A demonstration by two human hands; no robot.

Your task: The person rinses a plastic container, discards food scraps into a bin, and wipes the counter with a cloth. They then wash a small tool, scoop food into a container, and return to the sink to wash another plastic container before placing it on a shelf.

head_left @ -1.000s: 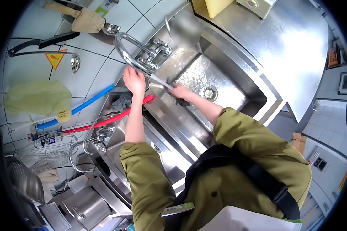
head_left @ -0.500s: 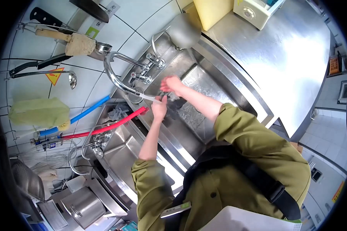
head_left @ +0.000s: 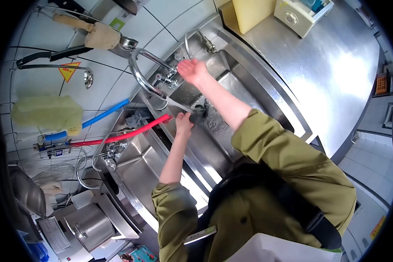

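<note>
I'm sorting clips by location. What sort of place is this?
Most likely a commercial kitchen's wash area: deep stainless steel sinks with a tall gooseneck faucet, ladles hanging on the tiled wall, and a large whisk by a stock pot.

I can read almost nothing here. On the tiled wall [head_left: 113, 83], near its upper left, I see a yellow triangular warning sign [head_left: 68, 70] with a red mark in its middle (an exclamation mark, as far as I can tell), but no words on it. Near the top edge of the wall a small white and green label [head_left: 116, 22] sits behind the hanging tools; its print is too small for me to read. The pale box [head_left: 302, 15] at the far corner of the steel counter [head_left: 336, 65] carries a round mark, also unreadable.
</note>
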